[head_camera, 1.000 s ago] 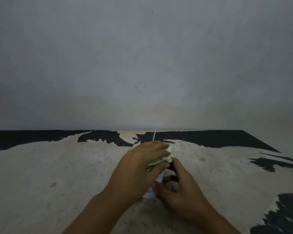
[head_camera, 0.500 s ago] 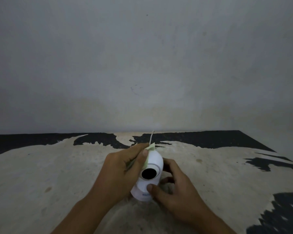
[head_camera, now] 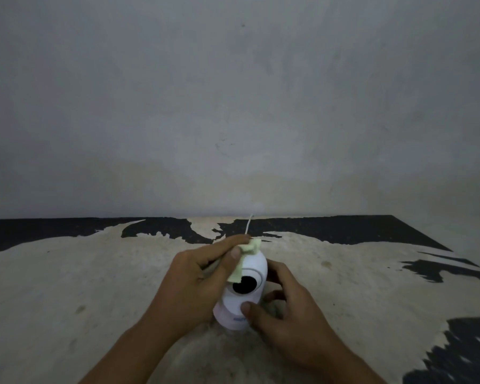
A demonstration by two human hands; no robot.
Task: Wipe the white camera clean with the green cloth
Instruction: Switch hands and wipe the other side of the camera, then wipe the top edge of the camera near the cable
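White camera (head_camera: 245,295) — upright on worn table (head_camera: 94,286); left hand (head_camera: 194,284) pinches green cloth (head_camera: 243,259) against its top, right hand (head_camera: 286,311) grips base.

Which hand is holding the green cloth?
The left hand pinches the green cloth against the white camera's top; the right hand only steadies its base.

We see a worn tabletop (head_camera: 100,278), pale beige where its black coating has peeled off, with dark patches left along the far edge and at the right. The white camera (head_camera: 243,295) stands upright on it near the middle. A thin white cable (head_camera: 248,223), perhaps the camera's lead, rises behind it toward the wall.
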